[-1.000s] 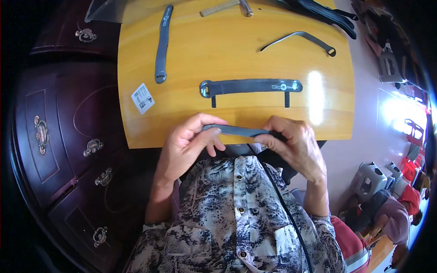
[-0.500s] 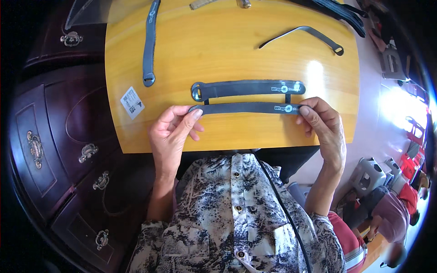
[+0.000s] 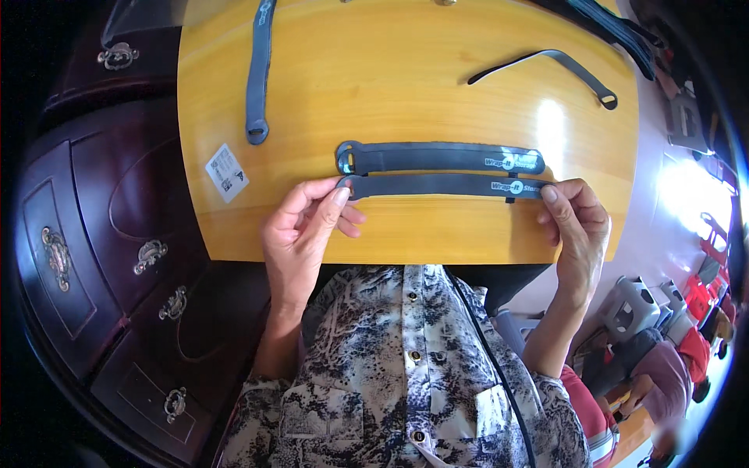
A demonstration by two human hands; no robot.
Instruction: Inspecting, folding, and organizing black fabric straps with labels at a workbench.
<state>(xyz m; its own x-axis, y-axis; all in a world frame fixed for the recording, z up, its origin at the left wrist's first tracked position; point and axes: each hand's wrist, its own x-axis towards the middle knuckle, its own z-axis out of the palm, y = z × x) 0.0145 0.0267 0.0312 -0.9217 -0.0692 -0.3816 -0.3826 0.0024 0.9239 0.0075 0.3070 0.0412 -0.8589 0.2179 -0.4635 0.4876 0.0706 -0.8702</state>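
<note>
Left hand: the left hand (image 3: 304,226) is pinching the eyelet end of the held strap (image 3: 437,186) between thumb and fingers.
Right hand: the right hand (image 3: 573,222) is pinching the printed end the same way, so 2 hands are gripping 1 strap.
Held strap: it is running nearly parallel to the near edge of the table (image 3: 437,234); whether it is touching the top, I cannot tell.
Lying strap: the lying strap (image 3: 429,157) is sitting just beyond it, toward the far edge.
Change: 1.0 s ago the hands were close together with the strap short between them; now it is stretching out straight, and since 0.5 s ago it is sitting closer to the lying strap, crossing a black tab (image 3: 511,200).
Meaning: the 2 straps are lining up side by side, which looks like aligning, with neither end let go.
Left edge: a long strap (image 3: 257,78) is pointing toward the far edge, and a white sticker (image 3: 227,172) is lying nearer.
Far right corner: a curved strap (image 3: 577,70) is lying near a dark bundle (image 3: 624,35).
</note>
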